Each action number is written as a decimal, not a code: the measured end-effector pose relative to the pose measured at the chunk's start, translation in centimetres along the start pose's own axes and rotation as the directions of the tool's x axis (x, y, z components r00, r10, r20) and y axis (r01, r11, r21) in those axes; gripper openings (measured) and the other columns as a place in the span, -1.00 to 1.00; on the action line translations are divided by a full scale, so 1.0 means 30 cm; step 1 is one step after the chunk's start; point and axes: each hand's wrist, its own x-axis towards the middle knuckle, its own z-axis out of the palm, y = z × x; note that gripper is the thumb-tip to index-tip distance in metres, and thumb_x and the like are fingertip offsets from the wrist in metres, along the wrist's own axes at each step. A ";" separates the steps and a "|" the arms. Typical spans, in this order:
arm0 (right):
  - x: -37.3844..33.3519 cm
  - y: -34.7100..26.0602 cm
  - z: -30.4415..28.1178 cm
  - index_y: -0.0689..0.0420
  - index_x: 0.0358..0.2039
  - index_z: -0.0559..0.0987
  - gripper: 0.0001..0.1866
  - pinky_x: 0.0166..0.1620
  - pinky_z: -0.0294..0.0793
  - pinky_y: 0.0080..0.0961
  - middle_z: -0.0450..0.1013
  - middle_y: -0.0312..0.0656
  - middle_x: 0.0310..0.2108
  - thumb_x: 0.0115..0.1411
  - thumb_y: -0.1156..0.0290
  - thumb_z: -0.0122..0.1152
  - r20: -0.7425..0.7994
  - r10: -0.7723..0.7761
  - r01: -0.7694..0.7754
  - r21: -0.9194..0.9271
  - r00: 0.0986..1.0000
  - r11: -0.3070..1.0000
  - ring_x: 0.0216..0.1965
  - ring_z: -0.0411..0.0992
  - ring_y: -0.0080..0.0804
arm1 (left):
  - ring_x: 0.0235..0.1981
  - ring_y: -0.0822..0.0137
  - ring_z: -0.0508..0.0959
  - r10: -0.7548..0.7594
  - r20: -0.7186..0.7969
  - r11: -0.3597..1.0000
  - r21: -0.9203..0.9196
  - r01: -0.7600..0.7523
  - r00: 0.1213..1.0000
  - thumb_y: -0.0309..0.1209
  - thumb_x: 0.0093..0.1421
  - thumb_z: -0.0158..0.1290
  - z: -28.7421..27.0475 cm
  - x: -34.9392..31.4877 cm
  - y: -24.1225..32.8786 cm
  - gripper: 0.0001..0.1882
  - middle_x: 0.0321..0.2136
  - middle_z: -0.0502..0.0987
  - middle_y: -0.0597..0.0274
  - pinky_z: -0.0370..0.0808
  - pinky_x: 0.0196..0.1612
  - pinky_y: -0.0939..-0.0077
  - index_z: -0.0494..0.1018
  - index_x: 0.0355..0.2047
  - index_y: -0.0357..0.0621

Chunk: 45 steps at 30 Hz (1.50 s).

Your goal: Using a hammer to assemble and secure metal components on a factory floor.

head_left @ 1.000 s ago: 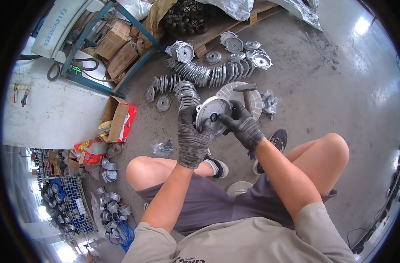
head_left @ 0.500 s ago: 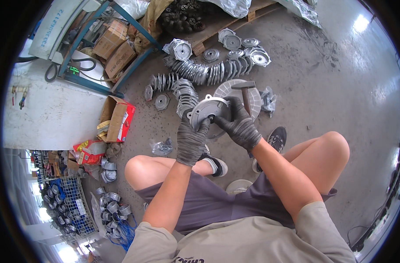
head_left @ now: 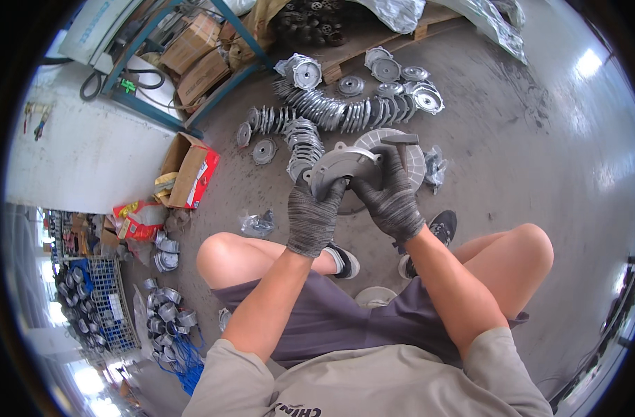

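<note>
**Uneven pressure could be loosening your grip**

You are holding the metal cover (head_left: pixel 344 165) tilted, just left of the round disc (head_left: pixel 416 169). Your left hand (head_left: pixel 314 214) is pinching its left rim, your right hand (head_left: pixel 392 203) the right, thumbs close together. If one thumb is pushing harder, the cover could be twisting loose, or knocking the hammer (head_left: pixel 403 140) on the disc.

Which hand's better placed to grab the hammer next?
Probably the right hand: it looks right beside the hammer. The left hand is farther off, at the disc's other side. Both hold the disc.
</note>
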 end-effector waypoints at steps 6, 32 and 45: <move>0.106 0.073 -0.077 0.12 0.30 0.38 -0.38 -0.02 0.53 -0.42 0.51 -0.19 -0.09 0.28 0.36 0.38 -0.044 -0.003 0.004 0.013 0.999 1.000 -0.10 0.49 -0.40 | -0.03 0.32 0.61 0.238 -0.322 0.949 -0.124 -0.290 0.916 -0.43 0.25 0.29 -0.311 0.090 0.107 -0.56 -0.03 0.62 0.07 0.56 0.03 0.37 0.54 0.13 -0.24; 0.060 0.510 -0.170 -0.03 0.54 -0.23 0.16 -0.62 0.42 -0.26 0.49 -0.03 -0.31 0.19 0.33 0.45 -0.326 0.560 -0.648 -0.368 0.762 0.667 -0.62 0.43 -0.26 | -0.03 -0.05 0.67 -0.950 -0.248 0.207 -0.955 0.213 -0.192 -0.35 0.41 0.03 -0.802 -1.445 -1.121 -0.61 0.02 0.59 0.00 0.74 -0.11 0.06 0.41 0.19 -0.20; 0.058 0.642 -0.268 -0.13 0.57 -0.33 0.25 -0.58 0.42 -0.26 0.51 -0.01 -0.22 0.20 0.23 0.48 -0.354 0.541 -0.645 -0.355 0.763 0.676 -0.58 0.43 -0.28 | 0.22 -0.13 0.46 -0.235 -0.948 0.503 0.073 0.861 0.217 -0.32 0.28 0.19 -1.083 -1.098 -1.186 -0.45 0.18 0.48 -0.18 0.35 0.34 0.13 0.39 0.22 -0.30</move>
